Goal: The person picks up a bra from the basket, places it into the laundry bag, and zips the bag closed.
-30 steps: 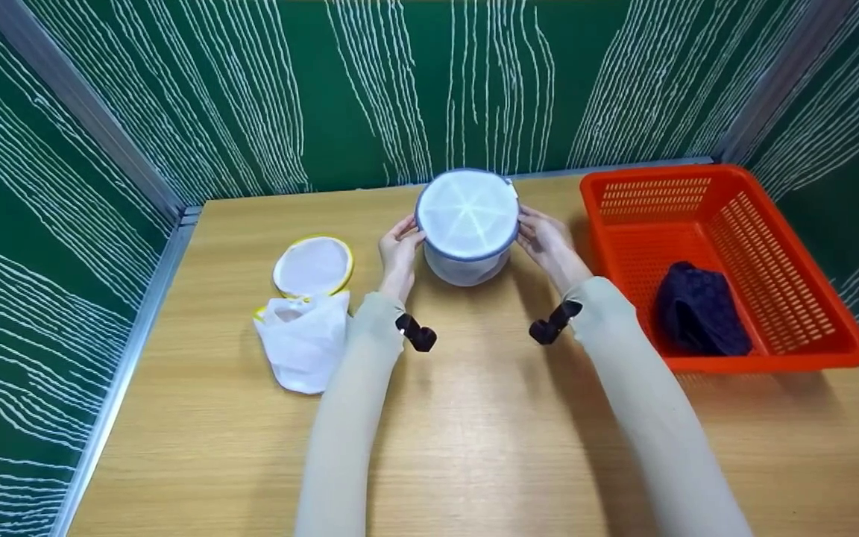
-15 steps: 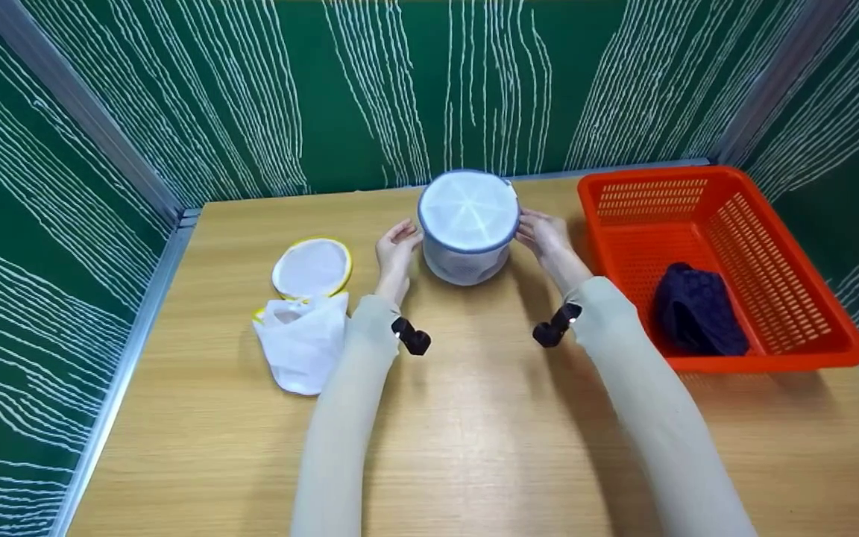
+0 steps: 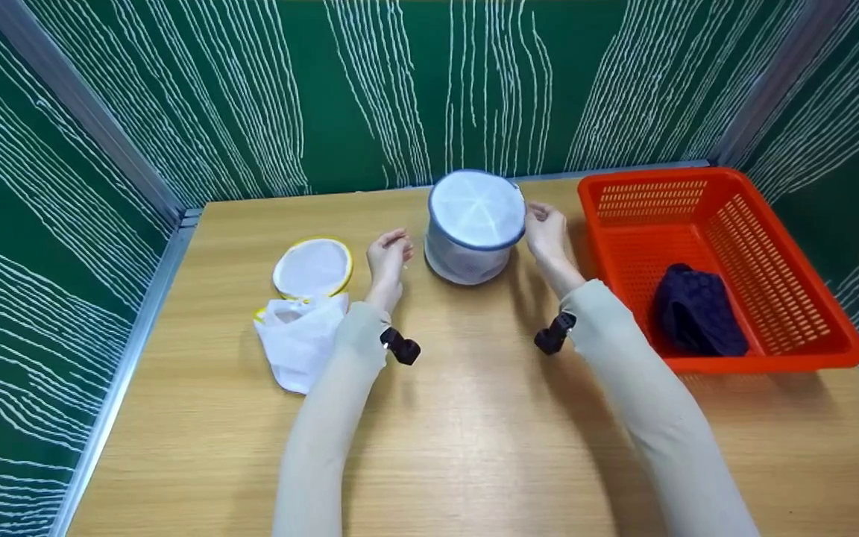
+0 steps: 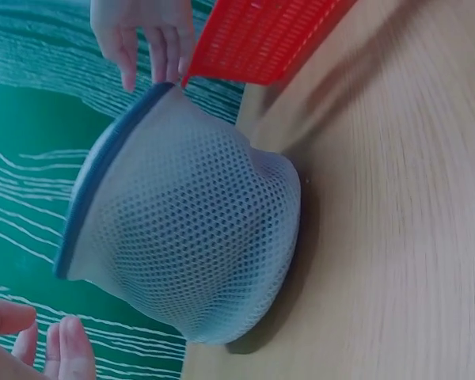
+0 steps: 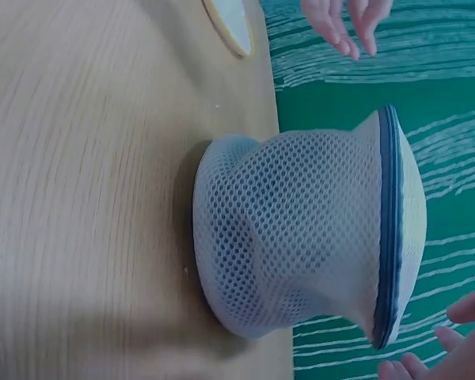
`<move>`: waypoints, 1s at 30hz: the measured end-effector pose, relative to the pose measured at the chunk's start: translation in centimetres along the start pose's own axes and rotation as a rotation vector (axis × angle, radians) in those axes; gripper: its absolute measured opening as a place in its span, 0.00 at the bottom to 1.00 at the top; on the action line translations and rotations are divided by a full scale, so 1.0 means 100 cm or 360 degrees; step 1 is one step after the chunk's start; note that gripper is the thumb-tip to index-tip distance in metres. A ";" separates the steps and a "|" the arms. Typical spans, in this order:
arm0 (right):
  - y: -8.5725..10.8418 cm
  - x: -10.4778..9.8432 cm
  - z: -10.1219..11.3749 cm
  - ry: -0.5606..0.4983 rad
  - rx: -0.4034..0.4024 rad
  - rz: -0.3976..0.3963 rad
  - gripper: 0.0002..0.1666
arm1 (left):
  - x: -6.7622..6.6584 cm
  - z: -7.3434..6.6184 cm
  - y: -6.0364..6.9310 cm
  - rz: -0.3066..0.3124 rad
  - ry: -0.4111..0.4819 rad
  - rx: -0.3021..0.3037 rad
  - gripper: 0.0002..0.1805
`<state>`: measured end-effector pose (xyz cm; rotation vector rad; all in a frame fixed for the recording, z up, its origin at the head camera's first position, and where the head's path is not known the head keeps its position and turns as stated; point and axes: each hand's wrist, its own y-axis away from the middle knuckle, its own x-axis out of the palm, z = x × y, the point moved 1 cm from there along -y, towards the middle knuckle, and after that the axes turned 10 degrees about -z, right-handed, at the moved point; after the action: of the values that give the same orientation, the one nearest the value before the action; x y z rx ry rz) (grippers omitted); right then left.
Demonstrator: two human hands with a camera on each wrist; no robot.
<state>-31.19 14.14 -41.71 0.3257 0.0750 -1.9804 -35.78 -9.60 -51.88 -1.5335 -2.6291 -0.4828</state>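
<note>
Green walls [image 3: 332,97] surround a wooden table [image 3: 467,447]; head view alone shows dark cloth [image 3: 700,312] in a red basket [image 3: 780,272], right of a mesh bag [image 3: 474,231] standing between left hand [image 3: 387,259] and right hand [image 3: 547,233], both empty, loose-fingered. Left wrist view catches the basket; right wrist view, a yellow-edged disc [image 5: 232,24].

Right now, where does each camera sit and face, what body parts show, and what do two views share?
Head: head-worn, facing forward and down at the table; left hand, right hand, sleeves show.
Left wrist: on that wrist, facing the mesh bag; both hands show.
Right wrist: on that wrist, facing the mesh bag; both hands show.
Shared: head and left wrist show the red basket.
</note>
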 end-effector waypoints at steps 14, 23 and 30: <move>0.035 0.029 0.013 -0.0274 -0.0651 -0.0137 0.17 | -0.037 -0.097 0.096 0.0045 -0.0248 0.0069 0.12; 0.066 0.050 0.013 -0.0282 -0.0723 0.0050 0.13 | -0.070 -0.118 0.120 0.0102 -0.0358 0.0277 0.10; 0.080 0.075 0.004 -0.0360 -0.0636 0.0214 0.12 | -0.096 -0.110 0.106 0.0017 -0.0480 0.0418 0.12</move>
<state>-26.94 4.06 -42.51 -0.1486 0.2914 -1.8068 -22.96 -16.07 -40.91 -1.6414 -2.7531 0.1041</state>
